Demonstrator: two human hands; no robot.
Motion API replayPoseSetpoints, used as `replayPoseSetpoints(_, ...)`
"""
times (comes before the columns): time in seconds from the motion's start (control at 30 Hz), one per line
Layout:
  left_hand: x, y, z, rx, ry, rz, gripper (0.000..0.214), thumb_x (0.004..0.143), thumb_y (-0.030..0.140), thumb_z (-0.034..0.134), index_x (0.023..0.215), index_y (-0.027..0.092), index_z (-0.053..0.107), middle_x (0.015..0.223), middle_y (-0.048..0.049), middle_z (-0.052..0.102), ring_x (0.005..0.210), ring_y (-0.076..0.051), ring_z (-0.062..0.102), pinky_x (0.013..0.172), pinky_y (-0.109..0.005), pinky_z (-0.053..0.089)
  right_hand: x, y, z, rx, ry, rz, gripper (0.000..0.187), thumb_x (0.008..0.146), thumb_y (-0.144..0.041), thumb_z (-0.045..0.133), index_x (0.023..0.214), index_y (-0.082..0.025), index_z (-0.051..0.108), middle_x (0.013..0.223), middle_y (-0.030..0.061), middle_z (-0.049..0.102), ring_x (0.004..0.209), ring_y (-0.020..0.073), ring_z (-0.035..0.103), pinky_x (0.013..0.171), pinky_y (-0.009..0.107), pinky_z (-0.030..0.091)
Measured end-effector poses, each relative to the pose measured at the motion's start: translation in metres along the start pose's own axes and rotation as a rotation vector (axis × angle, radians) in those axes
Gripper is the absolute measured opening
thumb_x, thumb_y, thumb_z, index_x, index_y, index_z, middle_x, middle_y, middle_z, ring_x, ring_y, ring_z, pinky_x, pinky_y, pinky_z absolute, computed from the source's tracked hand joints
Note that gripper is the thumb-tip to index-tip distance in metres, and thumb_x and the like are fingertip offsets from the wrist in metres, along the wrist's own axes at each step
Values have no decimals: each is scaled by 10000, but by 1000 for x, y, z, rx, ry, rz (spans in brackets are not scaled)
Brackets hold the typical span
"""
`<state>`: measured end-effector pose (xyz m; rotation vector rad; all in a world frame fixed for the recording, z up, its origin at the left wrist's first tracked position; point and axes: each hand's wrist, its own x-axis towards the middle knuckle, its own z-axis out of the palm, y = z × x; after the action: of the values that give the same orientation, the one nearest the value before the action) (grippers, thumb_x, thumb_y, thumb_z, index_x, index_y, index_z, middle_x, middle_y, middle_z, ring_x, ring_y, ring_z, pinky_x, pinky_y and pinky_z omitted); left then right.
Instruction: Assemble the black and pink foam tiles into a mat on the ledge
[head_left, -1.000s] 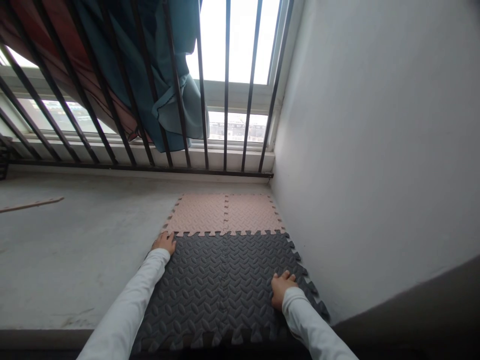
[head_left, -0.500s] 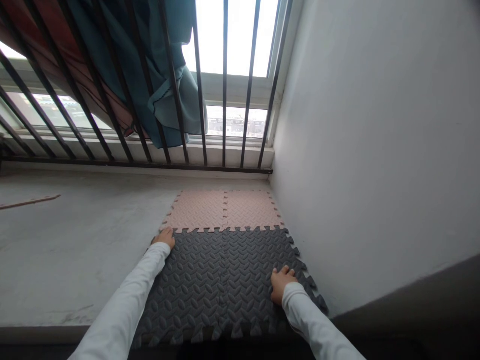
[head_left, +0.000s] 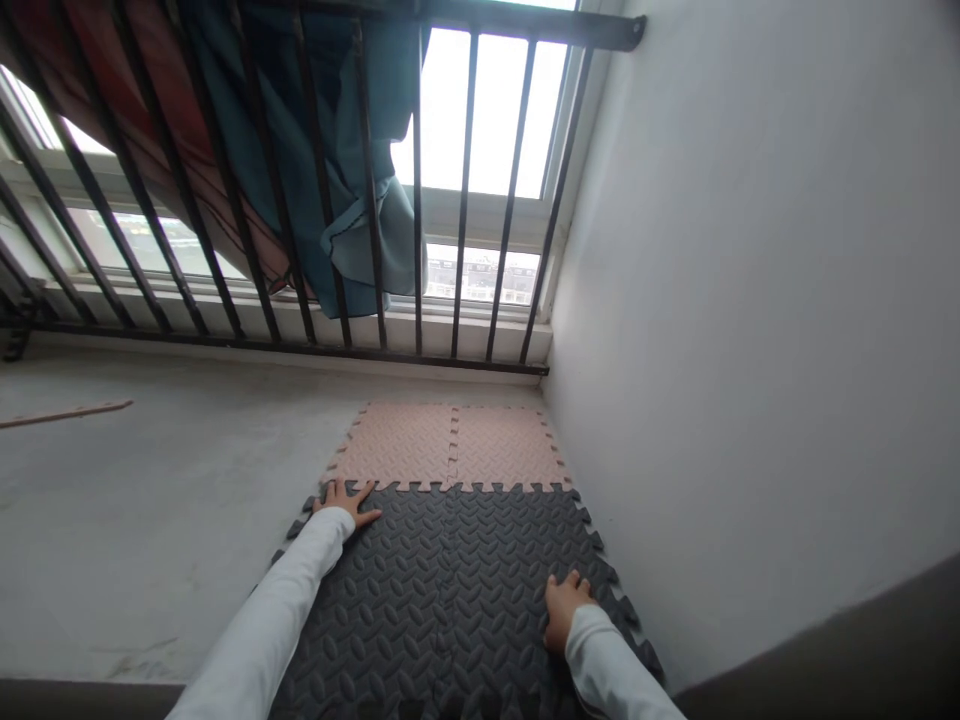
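My left hand (head_left: 349,502) lies with fingers spread on the far left corner of the black foam mats (head_left: 409,590), close to the seam with the pink foam mats (head_left: 401,445). Resting on the right part of the black mats, my right hand (head_left: 567,608) is slightly curled, its fingertips down on the surface and nothing visible in it. Two pink mats lie side by side beyond two black ones. Jigsaw teeth run along their edges, and the pink and black rows meet edge to edge.
A white wall (head_left: 750,300) rises along the right side of the mats. Beyond them stands a dark metal railing (head_left: 420,352), with red and teal cloth (head_left: 300,190) hanging behind its bars by the window. On the grey floor (head_left: 150,520) at left lies a thin brown strip (head_left: 67,413).
My left hand has shifted from gripping around the black mat's left edge onto its top, fingers now spread. The right hand stays on the mat. The view has tilted up slightly.
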<state>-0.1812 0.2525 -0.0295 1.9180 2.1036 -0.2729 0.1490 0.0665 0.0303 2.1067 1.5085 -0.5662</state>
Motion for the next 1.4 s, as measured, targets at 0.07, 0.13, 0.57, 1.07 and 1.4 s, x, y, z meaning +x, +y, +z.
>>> replayPoseSetpoints(0.07, 3, 0, -4, -2, -34, 12, 790, 564, 669, 486, 1274, 388, 284, 1407, -129, 205, 1273, -384, 116, 907, -597, 224, 8, -7, -9, 5, 31, -57, 863, 576, -355, 631, 1320, -126, 259, 1345, 261, 254, 1231, 390, 227, 949, 556, 216)
replayPoseSetpoints(0.13, 5, 2, -8, -10, -59, -1, 812, 542, 652, 524, 1272, 391, 283, 1407, -157, 186, 1267, -401, 118, 880, -619, 230, 20, -20, -23, 29, 126, -178, 826, 646, -415, 565, 1341, -166, 194, 1364, 218, 249, 1261, 347, 184, 990, 529, 162)
replayPoseSetpoints(0.57, 6, 7, -13, -52, -138, -43, 809, 509, 545, 611, 1254, 373, 345, 1413, -161, 167, 1261, -435, 60, 822, -706, 183, 146, -137, -89, 138, 388, -496, 722, 800, -506, 243, 1349, -61, 97, 1433, 123, 10, 1307, 239, -42, 1049, 429, 36)
replayPoseSetpoints(1.07, 8, 7, -13, -16, -123, -52, 796, 511, 550, 604, 1247, 375, 356, 1398, -161, 209, 1255, -439, 94, 819, -712, 177, 178, -153, -102, -5, 393, -548, 831, 771, -599, 85, 1330, 16, 110, 1418, 165, 98, 1308, 215, -38, 1033, 415, -105)
replayPoseSetpoints(1.4, 5, 10, -15, 28, -131, -60, 780, 522, 553, 567, 1249, 376, 346, 1395, -186, 184, 1259, -419, 108, 821, -714, 147, 221, -155, -138, 139, 514, -444, 736, 802, -552, 129, 1349, -60, 104, 1430, 123, 74, 1309, 226, 20, 1040, 445, 10)
